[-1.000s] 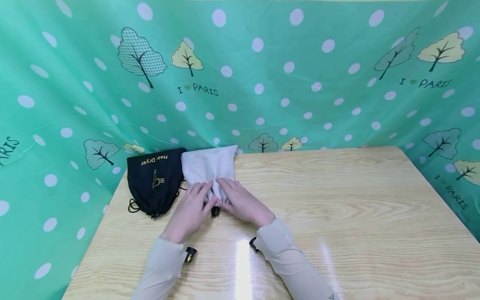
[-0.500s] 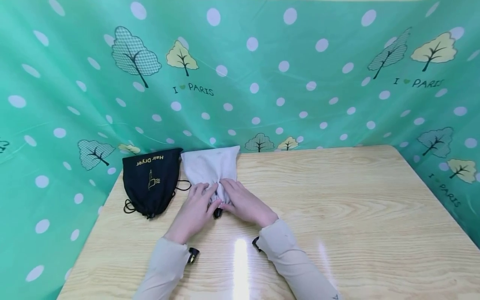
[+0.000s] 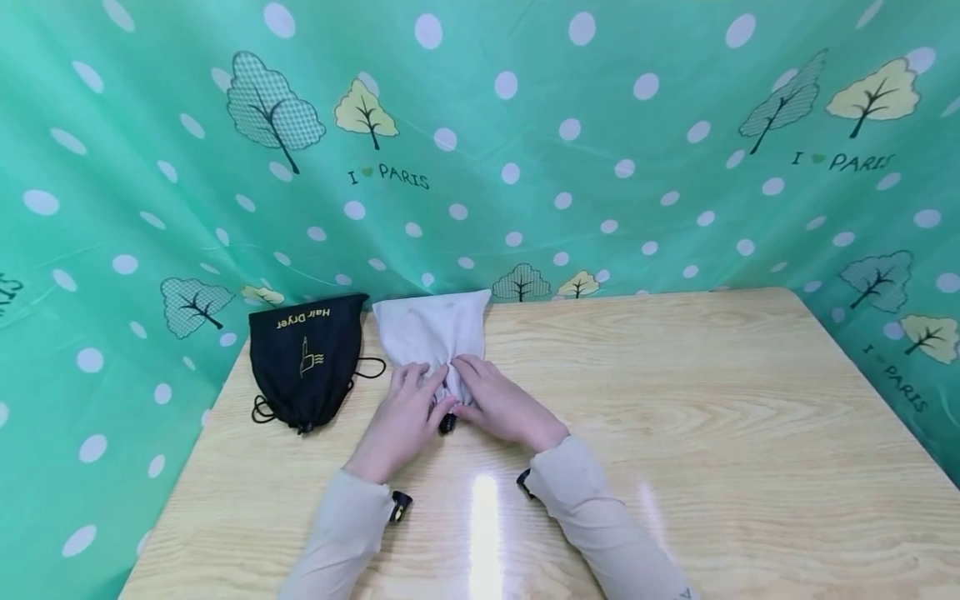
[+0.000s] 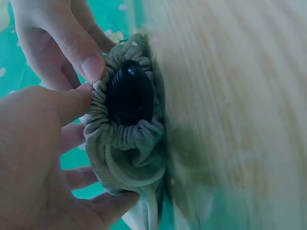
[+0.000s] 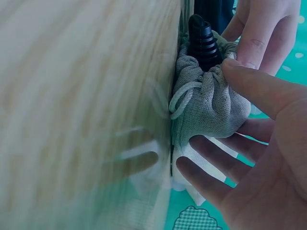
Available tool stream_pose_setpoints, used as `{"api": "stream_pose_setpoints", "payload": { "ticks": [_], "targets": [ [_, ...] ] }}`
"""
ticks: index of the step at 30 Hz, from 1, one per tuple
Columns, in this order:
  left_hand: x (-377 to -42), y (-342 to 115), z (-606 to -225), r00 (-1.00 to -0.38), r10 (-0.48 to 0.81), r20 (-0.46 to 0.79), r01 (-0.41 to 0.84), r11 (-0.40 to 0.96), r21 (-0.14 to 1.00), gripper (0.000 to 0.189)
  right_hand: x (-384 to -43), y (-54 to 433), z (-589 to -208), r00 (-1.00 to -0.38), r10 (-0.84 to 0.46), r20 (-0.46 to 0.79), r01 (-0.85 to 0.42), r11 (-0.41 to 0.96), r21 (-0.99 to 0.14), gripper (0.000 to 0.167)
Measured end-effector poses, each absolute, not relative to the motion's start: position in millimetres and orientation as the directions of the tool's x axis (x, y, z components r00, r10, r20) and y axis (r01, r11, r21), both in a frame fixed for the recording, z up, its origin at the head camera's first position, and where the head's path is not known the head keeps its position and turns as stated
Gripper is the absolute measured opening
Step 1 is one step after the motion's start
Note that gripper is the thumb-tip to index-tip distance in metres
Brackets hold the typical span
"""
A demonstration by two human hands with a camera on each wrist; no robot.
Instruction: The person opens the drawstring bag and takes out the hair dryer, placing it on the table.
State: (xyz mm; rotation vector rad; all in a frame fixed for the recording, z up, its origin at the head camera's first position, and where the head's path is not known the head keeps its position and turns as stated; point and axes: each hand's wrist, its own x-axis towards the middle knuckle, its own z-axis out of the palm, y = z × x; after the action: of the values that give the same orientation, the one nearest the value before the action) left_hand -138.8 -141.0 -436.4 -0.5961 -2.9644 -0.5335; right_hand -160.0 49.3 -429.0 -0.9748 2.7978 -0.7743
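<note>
Sliding toward three o'clock since the earlier frame, that pale grey cloth drawstring bag edges away from the black fabric pouch with gold lettering at its nine o'clock! It lies around eleven o'clock on the pale wood-grain table. Left hand and right hand both pinch its gathered mouth, thumbs close together; at six o'clock, a ribbed black tip pokes out.

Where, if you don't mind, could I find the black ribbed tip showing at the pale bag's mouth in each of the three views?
Head: black ribbed tip slightly left of centre, in the lower half.
Left wrist: black ribbed tip left of centre, a little above mid-height.
Right wrist: black ribbed tip right of centre, near the top.
Shared landmark: the pale bag.
</note>
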Motion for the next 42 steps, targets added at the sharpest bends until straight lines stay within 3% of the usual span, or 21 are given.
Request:
{"api": "stream_pose_setpoints", "payload": {
  "ticks": [42],
  "targets": [
    [-145.2, -100.1, -440.2, -0.912, 0.400, 0.088, 0.404, 0.841, 0.361, 0.057, -157.2, 98.1, -427.9, -0.824, -0.564, 0.050, -0.484, 0.656, -0.579, 0.074]
  ]
}}
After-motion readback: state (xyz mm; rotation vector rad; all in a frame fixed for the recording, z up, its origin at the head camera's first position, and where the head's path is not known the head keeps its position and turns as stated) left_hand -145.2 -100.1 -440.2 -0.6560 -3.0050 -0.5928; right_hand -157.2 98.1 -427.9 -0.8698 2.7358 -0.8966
